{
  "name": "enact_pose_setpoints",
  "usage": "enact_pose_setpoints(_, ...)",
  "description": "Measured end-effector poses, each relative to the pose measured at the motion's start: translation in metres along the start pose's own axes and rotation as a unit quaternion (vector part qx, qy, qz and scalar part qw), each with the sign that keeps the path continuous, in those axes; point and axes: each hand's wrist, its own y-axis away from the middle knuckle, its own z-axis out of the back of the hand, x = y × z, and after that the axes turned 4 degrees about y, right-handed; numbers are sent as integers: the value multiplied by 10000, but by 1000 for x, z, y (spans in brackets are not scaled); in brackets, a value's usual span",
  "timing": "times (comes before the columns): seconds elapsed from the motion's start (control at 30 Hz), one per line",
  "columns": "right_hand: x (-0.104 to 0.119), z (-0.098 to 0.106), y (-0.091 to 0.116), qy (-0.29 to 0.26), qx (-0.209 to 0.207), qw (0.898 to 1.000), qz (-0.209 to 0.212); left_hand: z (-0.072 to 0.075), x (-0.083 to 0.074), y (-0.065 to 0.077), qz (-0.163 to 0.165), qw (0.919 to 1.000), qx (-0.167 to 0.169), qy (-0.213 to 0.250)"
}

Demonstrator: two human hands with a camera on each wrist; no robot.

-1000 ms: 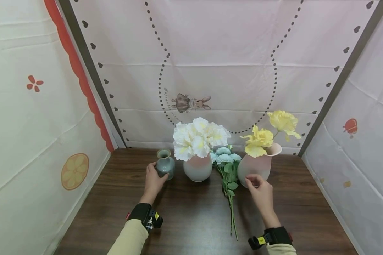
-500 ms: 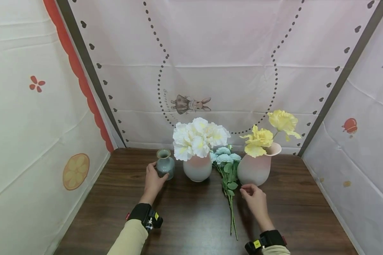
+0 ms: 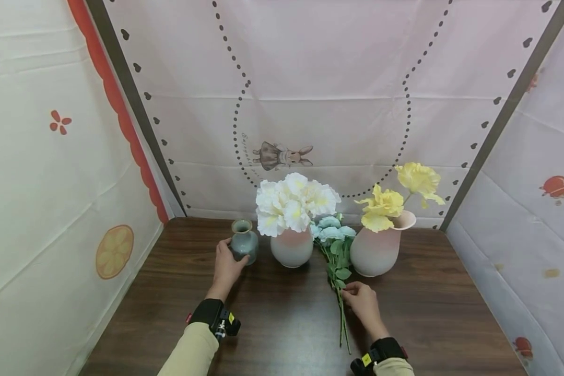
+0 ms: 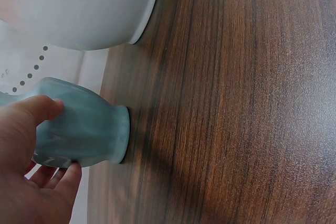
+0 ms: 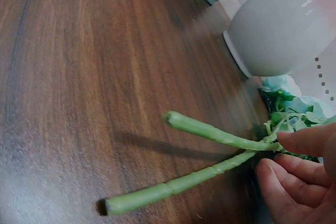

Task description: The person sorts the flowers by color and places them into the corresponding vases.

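My left hand (image 3: 226, 269) holds the side of a small teal vase (image 3: 247, 243), which stands upright at the back left of the table. In the left wrist view the thumb lies on one side of this vase and the fingers on the other. My right hand (image 3: 364, 305) is at the green stems (image 5: 197, 127) of a bunch of light blue flowers (image 3: 331, 233) lying on the table. Seen from the right wrist, thumb and fingers pinch the stems just below the leaves. The lower stem ends spread apart towards the front.
A pink and white vase (image 3: 291, 253) full of white flowers (image 3: 293, 203) stands right of the teal vase. Another pink and white vase (image 3: 375, 254) with yellow flowers (image 3: 380, 209) stands further right. Printed cloth walls (image 3: 329, 125) enclose the wooden table (image 3: 282, 324).
My right hand has come from the front of the right-hand vase, moving left and towards me, to the stems of the light blue flowers. The left hand has stayed on the teal vase.
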Motion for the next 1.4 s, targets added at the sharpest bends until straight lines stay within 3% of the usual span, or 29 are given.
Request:
enact_pose_setpoints(0.4, -2, -5, -2, -201, 57, 9997, -99, 1, -3, 3, 0, 10000, 9, -35)
enact_pose_setpoints(1.1, 5, 6, 14, -573, -78, 9983, -75, 1, -6, 14, -7, 10000, -40, -76)
enact_pose_setpoints(1.4, 3, 6, 14, -1035, -161, 9944, -115, 1, -5, 14, -11, 9999, -61, -85)
